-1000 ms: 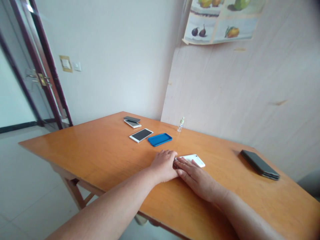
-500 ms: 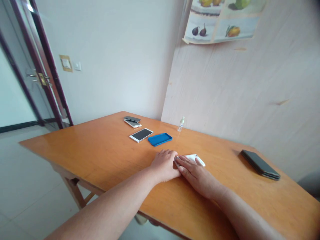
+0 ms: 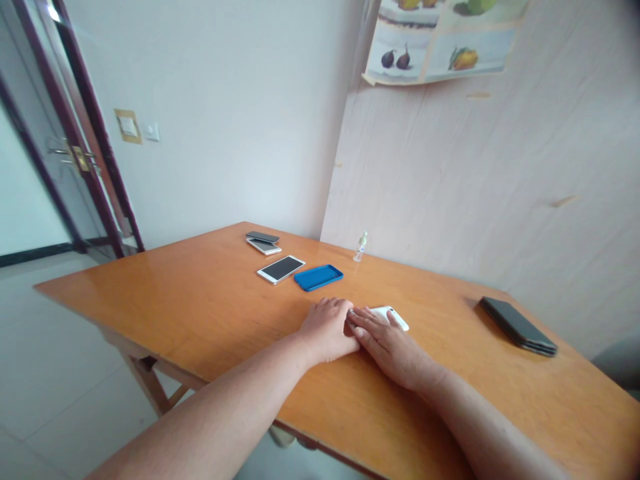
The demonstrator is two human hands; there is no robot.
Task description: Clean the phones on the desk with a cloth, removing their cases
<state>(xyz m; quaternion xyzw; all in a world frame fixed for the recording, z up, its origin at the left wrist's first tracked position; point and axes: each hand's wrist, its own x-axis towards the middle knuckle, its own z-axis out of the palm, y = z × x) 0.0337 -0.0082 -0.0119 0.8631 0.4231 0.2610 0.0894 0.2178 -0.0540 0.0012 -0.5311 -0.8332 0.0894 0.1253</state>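
A white phone (image 3: 391, 315) lies back side up near the table's middle, mostly covered by my hands. My left hand (image 3: 327, 331) is curled at its left end, fingers bent and thumb toward the right hand, gripping that end. Across the phone's back lies my right hand (image 3: 387, 347), fingers stretched out flat and the thumb apart, its fingertips close to the left hand. Only the phone's far right end with the camera shows. Just beyond is a blue phone case (image 3: 319, 277), hollow side up, next to a white phone with a dark screen (image 3: 281, 269).
Farther back, a dark phone (image 3: 263, 237) rests partly over another white phone (image 3: 265, 247). A small clear pump bottle (image 3: 360, 247) stands near the board at the back. To the right lies a dark stack of flat items (image 3: 520, 327). The wooden table (image 3: 190, 287) has its front edge below my forearms.
The view has shifted very slightly. Both hands keep nearly the same place on the white phone, with only a tiny shift of the right hand's fingers.
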